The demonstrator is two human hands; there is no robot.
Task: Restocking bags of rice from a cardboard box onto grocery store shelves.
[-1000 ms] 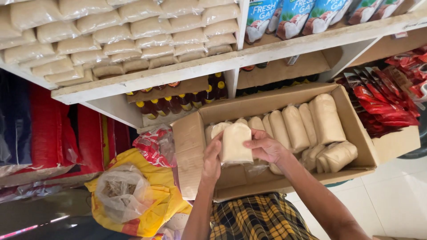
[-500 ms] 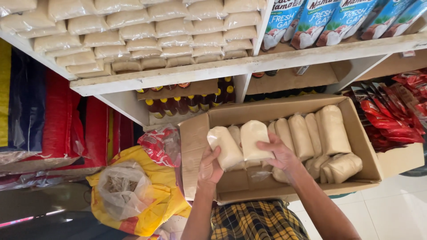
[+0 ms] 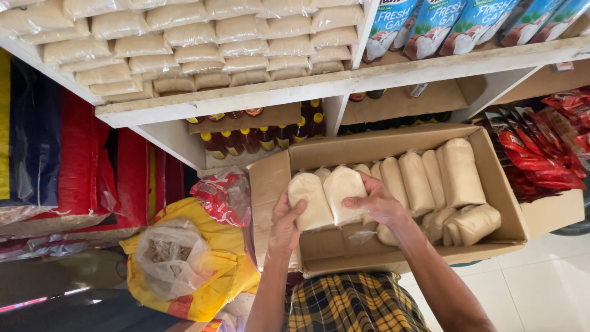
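An open cardboard box (image 3: 504, 203) holds several cream-coloured bags standing in a row. My left hand (image 3: 284, 224) grips one bag (image 3: 311, 197) at the box's left end. Beside it my right hand (image 3: 378, 203) clasps a second bag (image 3: 343, 192), fingers curled over its right side. Both bags are raised slightly above the others, side by side and touching. The remaining bags (image 3: 442, 178) fill the right half of the box, some lying tilted at the front right.
A white shelf (image 3: 258, 97) above carries stacked rows of similar cream bags (image 3: 184, 43). Blue-green cartons (image 3: 430, 24) stand at the upper right, dark bottles (image 3: 258, 135) below the shelf, red packets (image 3: 534, 154) at right, a yellow sack (image 3: 203, 264) at lower left.
A second bag has come up beside the first. My left hand now holds one and my right hand the other, both lifted a little higher in the box.
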